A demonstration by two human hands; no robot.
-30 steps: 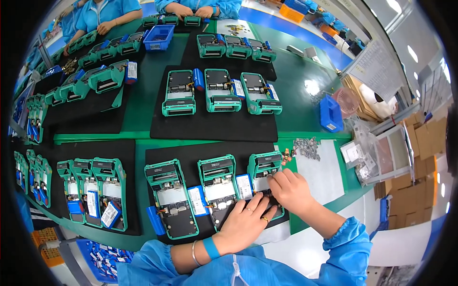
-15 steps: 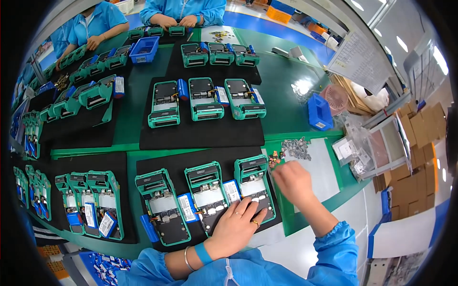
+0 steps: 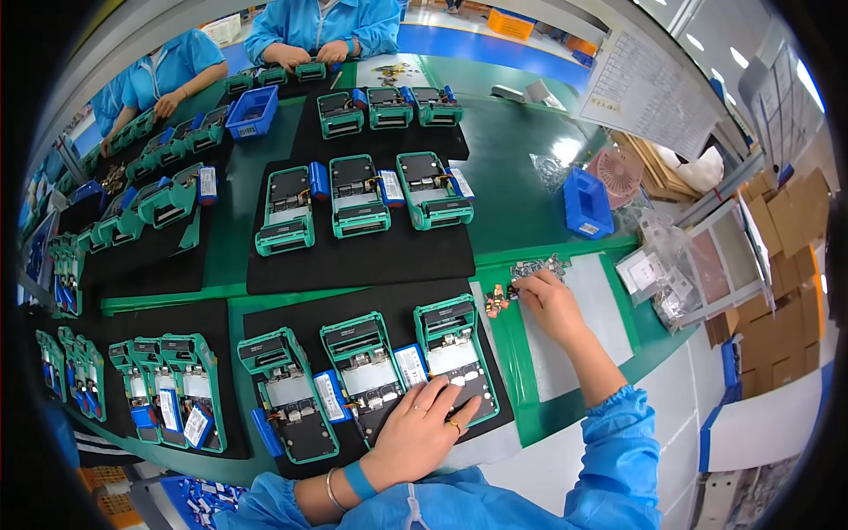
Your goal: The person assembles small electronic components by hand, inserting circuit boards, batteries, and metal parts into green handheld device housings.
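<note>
My left hand (image 3: 422,435) lies with fingers apart over the lower part of the nearest right device housing (image 3: 456,353), a green-rimmed case with circuit boards inside. Two similar housings, a middle one (image 3: 364,362) and a left one (image 3: 289,393), lie beside it on a black mat. Blue-wrapped battery packs, one with a white label (image 3: 410,366), sit between them. Over to the right, my right hand (image 3: 555,307) has its fingertips pinched at a pile of small silvery parts (image 3: 541,266). Small orange-and-black parts (image 3: 496,301) lie just left of those fingertips. What the pinch holds is hidden.
More housings stand on a farther black mat (image 3: 353,258) and in rows at left. A blue bin (image 3: 588,205) stands at right near a pink fan (image 3: 616,172) and plastic bags (image 3: 658,274). Two people in blue work across the table. A blue tray (image 3: 253,113) sits far left.
My right hand has moved up and away from me to the small silvery parts. My left hand stays on the right housing. The whole view has shifted slightly.
</note>
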